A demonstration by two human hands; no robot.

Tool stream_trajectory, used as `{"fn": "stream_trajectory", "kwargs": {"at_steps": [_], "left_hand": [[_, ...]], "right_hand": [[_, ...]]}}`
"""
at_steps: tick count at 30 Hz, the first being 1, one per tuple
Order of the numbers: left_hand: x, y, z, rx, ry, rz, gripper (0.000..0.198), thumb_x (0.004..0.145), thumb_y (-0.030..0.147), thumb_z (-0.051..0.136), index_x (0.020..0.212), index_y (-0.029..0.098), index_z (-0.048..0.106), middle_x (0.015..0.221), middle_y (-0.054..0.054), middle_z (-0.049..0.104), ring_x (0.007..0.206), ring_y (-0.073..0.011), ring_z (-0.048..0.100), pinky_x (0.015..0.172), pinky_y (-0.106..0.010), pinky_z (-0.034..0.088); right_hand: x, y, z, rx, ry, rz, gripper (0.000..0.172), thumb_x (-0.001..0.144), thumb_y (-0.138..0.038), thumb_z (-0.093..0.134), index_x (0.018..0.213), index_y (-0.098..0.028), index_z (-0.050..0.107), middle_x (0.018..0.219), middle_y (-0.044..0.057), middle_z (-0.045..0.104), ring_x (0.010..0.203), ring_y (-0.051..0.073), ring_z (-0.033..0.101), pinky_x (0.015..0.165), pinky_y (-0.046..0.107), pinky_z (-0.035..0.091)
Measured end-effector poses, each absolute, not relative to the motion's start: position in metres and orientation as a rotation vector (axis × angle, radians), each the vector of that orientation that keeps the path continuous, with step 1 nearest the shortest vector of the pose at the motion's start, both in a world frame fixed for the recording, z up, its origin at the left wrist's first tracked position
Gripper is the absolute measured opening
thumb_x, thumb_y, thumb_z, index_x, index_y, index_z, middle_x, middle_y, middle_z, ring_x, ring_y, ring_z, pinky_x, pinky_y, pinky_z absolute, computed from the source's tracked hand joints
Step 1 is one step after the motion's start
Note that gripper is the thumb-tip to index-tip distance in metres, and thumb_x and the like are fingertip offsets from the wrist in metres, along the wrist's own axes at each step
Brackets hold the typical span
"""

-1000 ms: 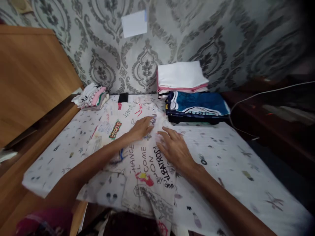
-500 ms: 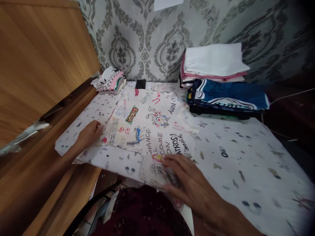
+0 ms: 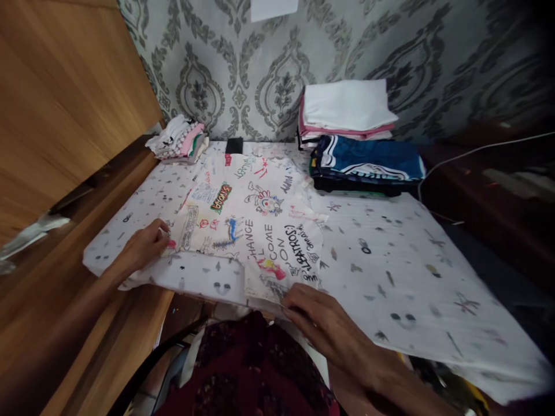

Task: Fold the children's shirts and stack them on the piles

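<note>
A white cloth garment that looks like a shirt [image 3: 236, 222], covered with handwriting and coloured drawings, lies spread over the patterned white sheet. At its left edge, beside a pink mark, my left hand [image 3: 145, 245] is closed with the fingertips pinching the cloth. My right hand [image 3: 323, 318] is closed on the near edge, where a flap of the shirt reaches the front of the table. The thumb and the inner fingers of this hand are partly hidden.
Folded clothes [image 3: 366, 159] are stacked at the back right, with a white cloth [image 3: 347, 104] on top behind. A smaller folded pile [image 3: 177, 138] and a flat black object [image 3: 234, 145] stand along the wall. Wooden furniture [image 3: 78, 104] borders the left; a cable [image 3: 481, 150] runs at right.
My right hand has drawn the near flap flatter and closed its fingers on the edge. More of the writing there now shows. The view has shifted slightly to the right.
</note>
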State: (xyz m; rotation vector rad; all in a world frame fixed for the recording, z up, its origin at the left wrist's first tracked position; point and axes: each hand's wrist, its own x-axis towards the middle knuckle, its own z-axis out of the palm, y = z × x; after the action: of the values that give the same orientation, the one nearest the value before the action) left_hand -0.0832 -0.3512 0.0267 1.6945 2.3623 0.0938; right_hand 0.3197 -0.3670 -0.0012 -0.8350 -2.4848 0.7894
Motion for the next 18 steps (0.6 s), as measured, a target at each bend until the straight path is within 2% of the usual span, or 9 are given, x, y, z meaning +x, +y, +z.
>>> {"fn": "stream_trajectory", "kwargs": {"at_steps": [2,4,8,10,13,16,18], "left_hand": [[-0.073,-0.353,0.03,1.815,2.446,-0.005,0.024,0.09,0.033,0.045,0.108,0.021,0.056,0.087,-0.007,0.068,0.083,-0.0282,0.067,0.069,-0.035,0.046],[-0.054,-0.355,0.033,2.09,2.375,0.063,0.027,0.093,0.029,0.043,0.113,0.02,0.057,0.104,-0.013,0.068,0.096,-0.0312,0.065,0.078,-0.04,0.049],[0.003,-0.364,0.034,2.541,1.438,0.271,0.031,0.098,0.03,0.045,0.127,0.023,0.052,0.123,-0.011,0.063,0.115,-0.0251,0.059,0.097,-0.038,0.048],[0.031,-0.369,0.029,2.604,1.086,0.263,0.036,0.097,0.031,0.051,0.133,0.024,0.048,0.129,-0.01,0.06,0.121,-0.0243,0.054,0.103,-0.039,0.044],[0.058,-0.374,0.016,2.681,0.995,0.219,0.04,0.092,0.026,0.059,0.13,0.021,0.048,0.126,-0.011,0.06,0.117,-0.027,0.053,0.102,-0.043,0.043],[0.064,-0.375,0.006,2.76,1.109,0.151,0.034,0.088,0.012,0.055,0.121,0.019,0.052,0.116,-0.01,0.063,0.109,-0.0272,0.055,0.095,-0.042,0.046],[0.058,-0.374,0.004,2.788,1.155,0.138,0.03,0.087,0.005,0.05,0.113,0.02,0.054,0.107,-0.008,0.063,0.102,-0.0253,0.056,0.091,-0.039,0.047]], "right_hand": [[0.321,-0.368,0.0,-0.842,-2.452,0.885,0.026,0.105,-0.027,0.04,0.086,-0.022,0.058,0.079,0.002,0.064,0.072,0.016,0.06,0.066,0.028,0.048],[0.32,-0.368,0.001,-0.82,-2.453,0.97,0.027,0.106,-0.03,0.04,0.089,-0.023,0.06,0.08,0.001,0.067,0.075,0.016,0.061,0.07,0.03,0.049],[0.323,-0.362,0.009,-0.851,-2.357,1.197,0.024,0.105,-0.033,0.042,0.1,-0.024,0.064,0.085,0.001,0.07,0.076,0.015,0.064,0.07,0.029,0.051],[0.328,-0.358,0.012,-0.929,-2.308,1.105,0.024,0.105,-0.033,0.042,0.105,-0.024,0.064,0.092,0.003,0.07,0.081,0.017,0.065,0.072,0.03,0.053],[0.339,-0.357,0.013,-0.986,-2.451,0.817,0.023,0.102,-0.039,0.05,0.11,-0.023,0.064,0.105,0.008,0.068,0.095,0.022,0.064,0.082,0.036,0.054],[0.352,-0.36,0.006,-0.881,-2.656,0.656,0.035,0.094,-0.047,0.064,0.118,-0.022,0.061,0.112,0.009,0.065,0.105,0.025,0.06,0.089,0.041,0.052],[0.357,-0.362,-0.001,-0.795,-2.727,0.602,0.041,0.091,-0.043,0.07,0.124,-0.022,0.059,0.118,0.01,0.063,0.109,0.026,0.057,0.091,0.042,0.05]]}}
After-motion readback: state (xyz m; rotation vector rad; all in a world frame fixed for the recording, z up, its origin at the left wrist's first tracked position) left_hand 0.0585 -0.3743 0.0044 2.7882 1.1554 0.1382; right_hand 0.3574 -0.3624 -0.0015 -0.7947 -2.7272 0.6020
